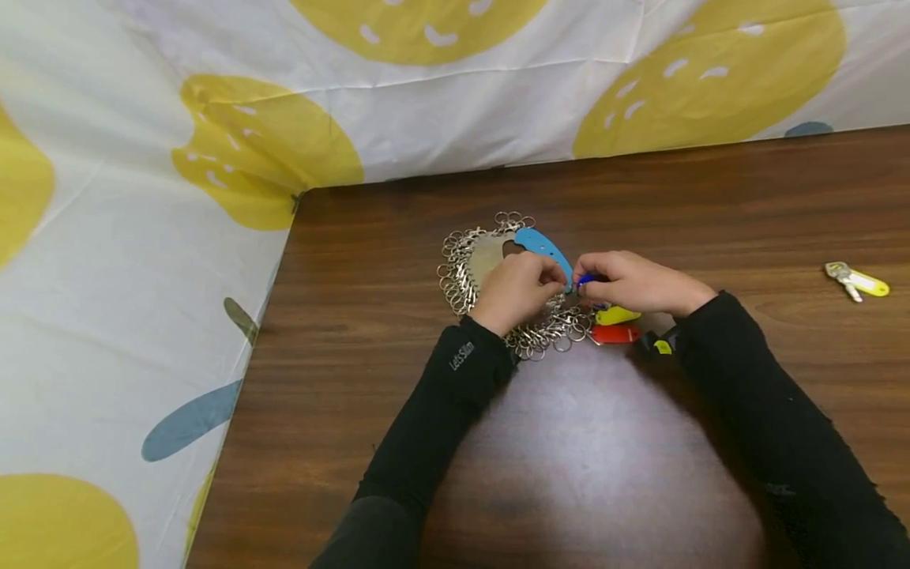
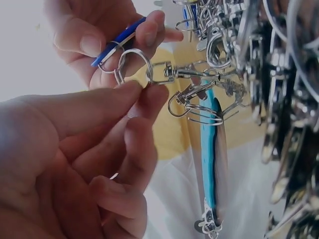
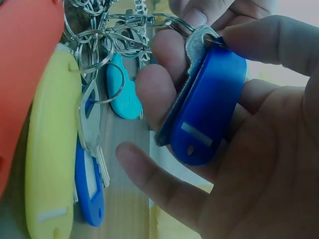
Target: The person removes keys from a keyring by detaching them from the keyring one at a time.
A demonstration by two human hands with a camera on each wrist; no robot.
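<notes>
Blue plastic for the key tag (image 3: 212,99), with a metal key (image 3: 194,48) flat alongside; raised beside the lower end of a blue-edged board (image 1: 486,257). Pinched in the right hand (image 1: 633,280), thumb at the ring end, fingers curled behind, one fingertip standing clear. In the left hand (image 1: 515,292), thumb and fingertip closed on the edge of a split ring (image 2: 134,51), with a swivel clip (image 2: 168,72) joined at its far side. Threading of tag onto split ring: too crowded to tell.

Likeliest fault: escape of the split ring from the left fingertips, owing to slight purchase on thin wire. Also possible: snagging of the swivel clip, through crowding by the row of clips and rings (image 1: 462,273).

Containers: no box or tray in view; only label sleeves, with a pale strip inside a second blue tag (image 3: 91,191). Next to it, a yellow tag (image 3: 52,149) and a red tag (image 3: 25,74). Well apart, on the wooden tabletop (image 1: 355,261), a far key (image 1: 839,270) with a far yellow tag (image 1: 870,284).
</notes>
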